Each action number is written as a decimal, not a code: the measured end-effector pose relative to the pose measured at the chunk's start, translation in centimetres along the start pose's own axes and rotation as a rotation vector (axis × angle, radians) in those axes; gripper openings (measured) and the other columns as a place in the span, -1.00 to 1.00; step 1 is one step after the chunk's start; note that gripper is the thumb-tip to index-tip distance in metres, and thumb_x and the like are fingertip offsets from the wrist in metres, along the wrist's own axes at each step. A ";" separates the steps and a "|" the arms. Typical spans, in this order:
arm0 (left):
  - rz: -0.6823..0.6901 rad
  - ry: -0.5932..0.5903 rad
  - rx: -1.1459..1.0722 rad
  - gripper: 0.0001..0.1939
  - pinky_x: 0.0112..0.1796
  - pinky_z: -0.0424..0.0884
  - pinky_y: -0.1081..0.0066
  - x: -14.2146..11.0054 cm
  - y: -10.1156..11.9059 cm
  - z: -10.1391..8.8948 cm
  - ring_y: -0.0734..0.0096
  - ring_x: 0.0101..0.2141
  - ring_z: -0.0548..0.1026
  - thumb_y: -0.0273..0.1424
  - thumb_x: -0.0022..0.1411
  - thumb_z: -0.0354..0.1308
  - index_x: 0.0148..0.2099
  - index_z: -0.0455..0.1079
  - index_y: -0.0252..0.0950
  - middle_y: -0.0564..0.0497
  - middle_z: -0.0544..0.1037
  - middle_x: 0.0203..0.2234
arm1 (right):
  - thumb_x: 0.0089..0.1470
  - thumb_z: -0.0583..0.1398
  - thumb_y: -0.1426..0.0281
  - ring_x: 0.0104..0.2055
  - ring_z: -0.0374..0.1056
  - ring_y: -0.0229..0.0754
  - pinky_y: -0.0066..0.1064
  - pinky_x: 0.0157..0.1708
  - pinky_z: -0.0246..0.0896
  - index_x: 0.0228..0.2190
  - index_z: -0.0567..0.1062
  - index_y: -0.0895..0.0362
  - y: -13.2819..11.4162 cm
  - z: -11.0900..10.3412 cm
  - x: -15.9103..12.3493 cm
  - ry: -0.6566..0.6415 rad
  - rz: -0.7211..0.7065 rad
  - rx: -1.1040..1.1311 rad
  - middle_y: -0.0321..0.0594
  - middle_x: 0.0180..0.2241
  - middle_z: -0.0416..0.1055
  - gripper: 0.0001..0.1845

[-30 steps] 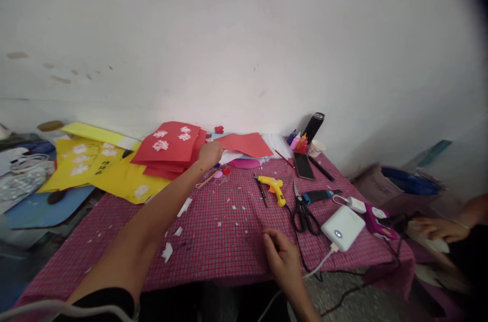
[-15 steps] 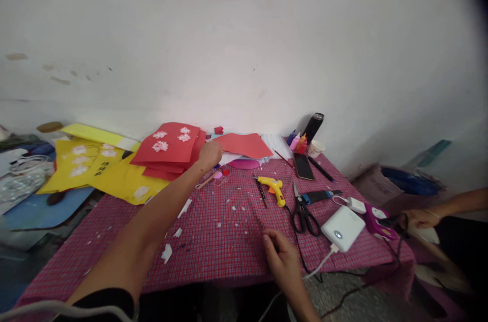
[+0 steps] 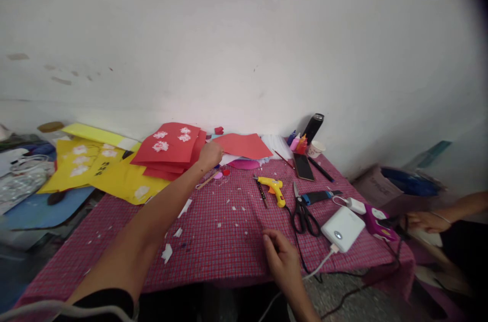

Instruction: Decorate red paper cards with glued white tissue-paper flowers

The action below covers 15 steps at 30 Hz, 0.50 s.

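- Reaching forward, my left hand [image 3: 209, 156] stays at the wavy red sheet's [image 3: 247, 146] left end; fingertips hidden, I cannot tell whether they pinch it.
- My right hand [image 3: 284, 257] stays loosely curled by the checked tablecloth's [image 3: 221, 256] near edge, contents unclear.
- Neither has shifted; handling seems paused.
- Left of the sheet, stacked red cards [image 3: 175, 148] bear ruffled pink-white flowers [image 3: 160, 146].
- Another person's hand [image 3: 425, 221] has come nearer the purple socket block [image 3: 377, 221].

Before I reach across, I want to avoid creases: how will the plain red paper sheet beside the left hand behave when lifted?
The plain red paper sheet will probably flop, since its far edge looks wavy. It is likely light, being thin and flat. It may slide, as it seems to rest over white paper.
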State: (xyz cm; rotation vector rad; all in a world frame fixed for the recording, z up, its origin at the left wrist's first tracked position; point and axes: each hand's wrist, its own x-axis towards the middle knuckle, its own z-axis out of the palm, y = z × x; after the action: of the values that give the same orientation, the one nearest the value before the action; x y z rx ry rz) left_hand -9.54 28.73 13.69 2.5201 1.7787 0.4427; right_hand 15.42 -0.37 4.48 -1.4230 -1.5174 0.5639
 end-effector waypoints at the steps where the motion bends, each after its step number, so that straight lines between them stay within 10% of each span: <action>1: 0.003 0.004 0.024 -0.71 -0.03 0.33 0.19 0.0 0.0 0.0 0.07 -0.07 0.48 -0.40 0.30 0.02 -0.27 0.56 -0.40 -0.29 0.59 -0.22 | 0.22 0.13 0.30 -0.36 0.51 -0.14 -0.41 -0.37 0.39 -0.29 0.57 0.09 0.0 0.0 0.0 0.003 0.001 0.000 -0.20 -0.39 0.58 -0.78; 15: 0.047 0.102 0.083 -0.70 -0.04 0.32 0.24 -0.3 0.3 -0.3 0.13 -0.10 0.48 -0.28 0.37 0.05 -0.20 0.53 -0.37 -0.24 0.58 -0.19 | 0.26 0.11 0.20 -0.38 0.48 -0.12 -0.42 -0.36 0.36 -0.31 0.57 0.15 -0.4 -0.1 0.0 -0.003 0.010 0.008 -0.17 -0.42 0.56 -0.67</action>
State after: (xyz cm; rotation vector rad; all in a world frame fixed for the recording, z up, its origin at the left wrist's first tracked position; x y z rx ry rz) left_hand -9.40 28.32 14.00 2.6456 1.8113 0.5200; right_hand 15.28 -0.48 4.87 -1.4248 -1.5094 0.5783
